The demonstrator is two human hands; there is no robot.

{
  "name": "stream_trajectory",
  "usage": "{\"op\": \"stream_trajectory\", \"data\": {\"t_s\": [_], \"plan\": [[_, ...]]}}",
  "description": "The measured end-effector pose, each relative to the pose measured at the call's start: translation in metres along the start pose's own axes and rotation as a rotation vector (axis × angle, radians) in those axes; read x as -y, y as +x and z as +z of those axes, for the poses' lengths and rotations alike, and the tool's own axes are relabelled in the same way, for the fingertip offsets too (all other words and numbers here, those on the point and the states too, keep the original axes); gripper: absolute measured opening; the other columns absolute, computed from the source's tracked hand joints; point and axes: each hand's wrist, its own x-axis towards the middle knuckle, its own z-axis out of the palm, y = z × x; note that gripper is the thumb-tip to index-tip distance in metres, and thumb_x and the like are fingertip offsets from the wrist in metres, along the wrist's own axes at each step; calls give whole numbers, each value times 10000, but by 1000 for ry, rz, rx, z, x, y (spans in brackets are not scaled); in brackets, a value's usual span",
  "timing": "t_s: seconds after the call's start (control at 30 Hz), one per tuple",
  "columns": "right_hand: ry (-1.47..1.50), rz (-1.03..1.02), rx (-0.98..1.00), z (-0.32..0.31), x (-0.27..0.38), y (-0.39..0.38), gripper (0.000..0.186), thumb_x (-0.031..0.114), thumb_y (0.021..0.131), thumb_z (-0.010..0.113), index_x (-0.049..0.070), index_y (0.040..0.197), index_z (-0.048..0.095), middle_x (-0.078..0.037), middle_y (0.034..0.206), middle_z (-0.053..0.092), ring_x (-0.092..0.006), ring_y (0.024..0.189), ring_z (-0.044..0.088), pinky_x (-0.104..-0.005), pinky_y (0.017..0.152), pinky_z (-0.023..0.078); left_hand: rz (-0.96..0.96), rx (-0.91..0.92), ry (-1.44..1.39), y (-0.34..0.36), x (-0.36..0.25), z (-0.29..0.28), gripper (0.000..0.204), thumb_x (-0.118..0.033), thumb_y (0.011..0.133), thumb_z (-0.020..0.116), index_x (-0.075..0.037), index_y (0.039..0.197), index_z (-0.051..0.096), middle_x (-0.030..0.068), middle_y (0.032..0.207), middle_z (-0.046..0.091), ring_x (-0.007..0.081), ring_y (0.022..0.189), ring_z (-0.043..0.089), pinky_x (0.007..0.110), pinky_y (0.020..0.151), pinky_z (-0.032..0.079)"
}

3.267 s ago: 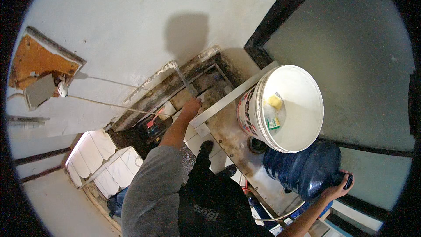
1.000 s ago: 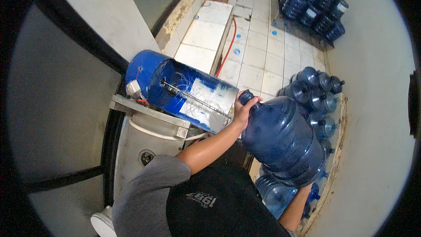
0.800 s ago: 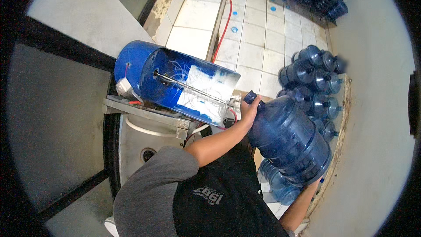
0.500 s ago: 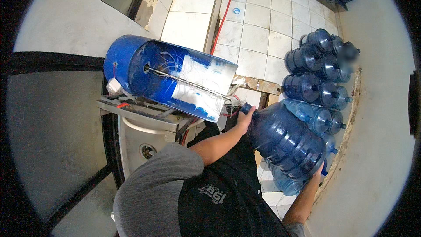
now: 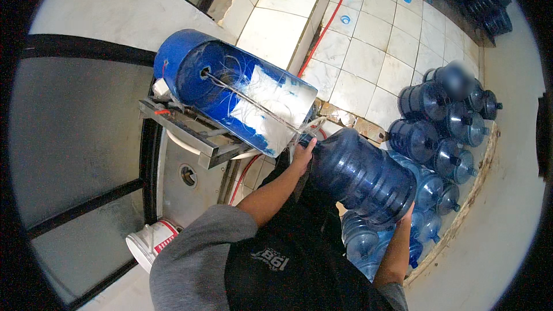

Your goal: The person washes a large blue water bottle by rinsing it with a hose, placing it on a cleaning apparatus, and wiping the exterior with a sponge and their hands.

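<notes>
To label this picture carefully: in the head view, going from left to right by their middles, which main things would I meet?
White bucket, round drain hole, blue drum, left hand, dark blue bottle, right hand.

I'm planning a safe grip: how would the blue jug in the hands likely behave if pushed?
On its side, the round blue jug would likely roll. Its ribbed body seems fairly stiff; its shiny wall may be slippery.

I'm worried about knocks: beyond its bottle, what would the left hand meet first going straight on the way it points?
Probably the pale strands at the end of the blue drum, just past the bottle in the left hand; depth there is unclear.
</notes>
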Motion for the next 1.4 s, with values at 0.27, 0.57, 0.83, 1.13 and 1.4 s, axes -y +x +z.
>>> {"op": "stream_trajectory", "data": {"t_s": [0.27, 0.57, 0.83, 1.13, 1.4], "plan": [[-54, 38, -4, -1, -2, 12, 548, 447, 1063, 380, 65, 1407, 571, -112, 1354, 647, -302, 1223, 618, -464, 1082, 486, 67, -160, 172, -11, -9, 29, 561, -434, 903, 779, 10, 1197, 600, 92, 1110, 663, 196, 994, 623, 362, 874, 493], [-6, 45, 13, 42, -26, 50, 566, 467, 1061, 377, 64, 1404, 580, -110, 1364, 645, -320, 1221, 618, -483, 1089, 476, 227, -220, -98, 6, -61, -2, 563, -470, 890, 777, -35, 1223, 646, 68, 1067, 699, 227, 936, 640, 389, 839, 513], [-15, 172, 71, 305, -45, 26, 605, 549, 1033, 411, 90, 1375, 605, -98, 1353, 655, -325, 1223, 621, -518, 1093, 463, 367, -492, 274, 106, -104, -167, 721, -405, 861, 791, 66, 1351, 551, 226, 1326, 629, 340, 1202, 620, 436, 1040, 460], [211, 57, 286, 391, -84, 28, 528, 483, 1040, 440, 79, 1320, 633, -119, 1287, 680, -337, 1151, 647, -515, 1042, 508, 727, 170, 476, -71, -323, -95, 527, -295, 903, 770, -2, 1315, 620, 209, 1287, 666, 289, 1209, 636, 395, 1063, 469], [5, 17, 165, 380, -144, 79, 667, 664, 986, 455, 108, 1311, 632, -104, 1304, 661, -324, 1188, 617, -528, 1063, 473, 1071, -311, 1375, -52, -474, -341, 226, -138, 848, 702, -68, 1062, 718, 141, 1027, 716, 352, 992, 677, 454, 859, 543]]}}
